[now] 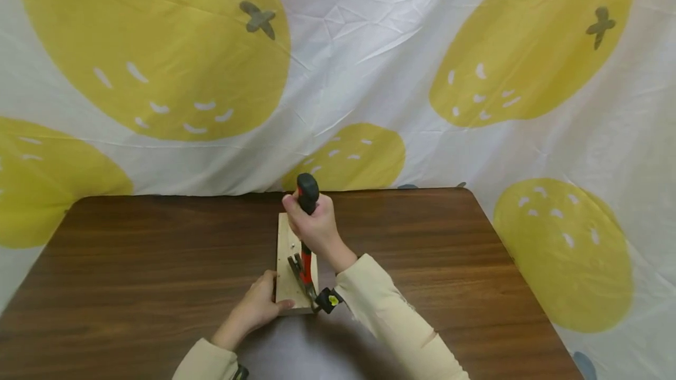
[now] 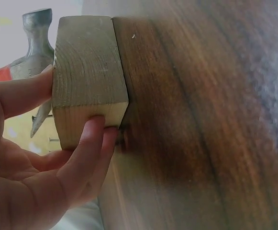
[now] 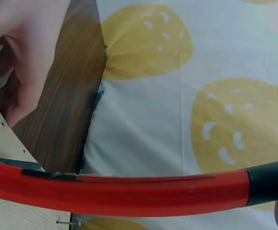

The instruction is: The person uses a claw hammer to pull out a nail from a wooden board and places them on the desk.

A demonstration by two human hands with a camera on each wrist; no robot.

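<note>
My right hand [image 1: 317, 227] grips the black handle end of a claw hammer [image 1: 306, 265], which stands handle-up over a pale wooden block [image 1: 287, 283]. In the right wrist view the hammer's red shaft [image 3: 129, 195] crosses the picture. The steel hammer head [image 2: 36, 57] appears beyond the block in the left wrist view, its claw pointing down there. With thumb on one face and fingers on the side, my left hand [image 1: 257, 302] holds the block's near end. A nail [image 3: 69, 224] sticks out of the block. Whether the claw touches a nail is unclear.
The block lies on a dark brown wooden table [image 1: 158, 274]. A white cloth with yellow fruit prints [image 1: 359, 51] hangs behind the table's far edge. A greyish-white area [image 1: 296, 353] shows at the table's front. A black wrist camera [image 1: 328, 300] sits on the right wrist, close to the hammer head.
</note>
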